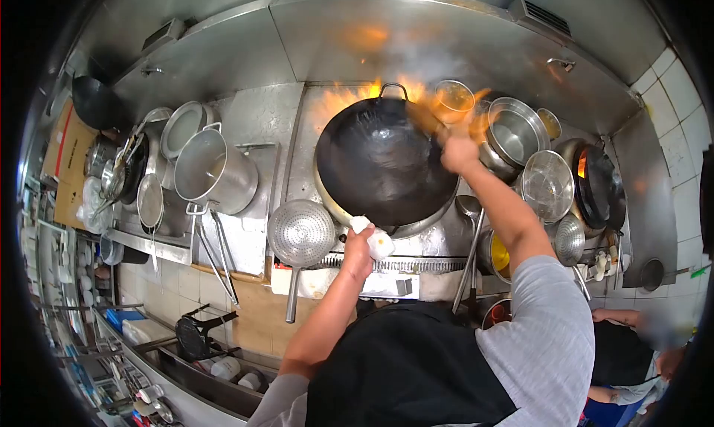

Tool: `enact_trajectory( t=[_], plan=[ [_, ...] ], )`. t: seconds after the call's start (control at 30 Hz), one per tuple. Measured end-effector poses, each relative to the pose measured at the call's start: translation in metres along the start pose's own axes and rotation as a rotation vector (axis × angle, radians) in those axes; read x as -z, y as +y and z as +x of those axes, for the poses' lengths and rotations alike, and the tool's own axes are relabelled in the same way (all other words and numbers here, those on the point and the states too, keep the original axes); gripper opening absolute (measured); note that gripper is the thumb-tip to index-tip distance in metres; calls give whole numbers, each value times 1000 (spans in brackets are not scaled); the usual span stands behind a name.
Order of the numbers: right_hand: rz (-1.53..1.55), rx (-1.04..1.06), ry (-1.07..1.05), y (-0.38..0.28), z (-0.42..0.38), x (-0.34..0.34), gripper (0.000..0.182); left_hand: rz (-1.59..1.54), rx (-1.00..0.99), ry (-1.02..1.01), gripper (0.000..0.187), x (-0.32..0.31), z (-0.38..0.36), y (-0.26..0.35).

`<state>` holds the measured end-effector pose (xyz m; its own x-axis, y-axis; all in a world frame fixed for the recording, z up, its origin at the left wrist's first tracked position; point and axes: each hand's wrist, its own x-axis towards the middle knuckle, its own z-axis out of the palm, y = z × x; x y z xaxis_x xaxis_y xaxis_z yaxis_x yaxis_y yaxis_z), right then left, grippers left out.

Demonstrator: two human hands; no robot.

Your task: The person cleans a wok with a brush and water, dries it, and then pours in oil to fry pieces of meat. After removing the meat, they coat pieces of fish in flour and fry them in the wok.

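A large black wok [383,159] sits on the burner, tilted, with flames rising behind its far rim. My left hand [358,252] is closed on a white cloth [381,243] at the wok's near edge; the cloth hides whatever part of the wok lies under it. Beyond the wok's right rim, my right hand [459,155] is closed around a tan brush-like thing [425,120], smeared by motion and by the flames. The wok's far loop handle [393,90] shows at the top. Its inside looks dark and shiny, with no food visible.
A perforated ladle [301,232] lies left of the wok, near a tall pot [216,170] and tongs [217,256]. Steel bowls [515,133], a wire strainer [547,185] and a ladle [468,206] stand to the right. Another person [625,352] is at lower right.
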<state>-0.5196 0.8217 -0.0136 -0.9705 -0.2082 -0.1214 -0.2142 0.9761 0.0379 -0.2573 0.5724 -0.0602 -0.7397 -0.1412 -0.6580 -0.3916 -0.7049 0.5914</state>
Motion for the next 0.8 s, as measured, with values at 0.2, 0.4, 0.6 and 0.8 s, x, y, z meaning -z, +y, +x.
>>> enact_trajectory(
  t=[0.2,0.4,0.6,0.8],
  plan=[
    [591,-207,813,-61,64,-30,58,26,-61,3,26,8,16,-14],
    [801,647,-102,-152,-65,-62,70,-5,-112,29,27,3,18,-13],
    [210,100,-246,-23,8,-2,55,31,-61,-1,25,-1,9,-6],
    [526,-252,1123,-28,68,-16,72,65,-71,1,25,4,19,-11]
  ],
)
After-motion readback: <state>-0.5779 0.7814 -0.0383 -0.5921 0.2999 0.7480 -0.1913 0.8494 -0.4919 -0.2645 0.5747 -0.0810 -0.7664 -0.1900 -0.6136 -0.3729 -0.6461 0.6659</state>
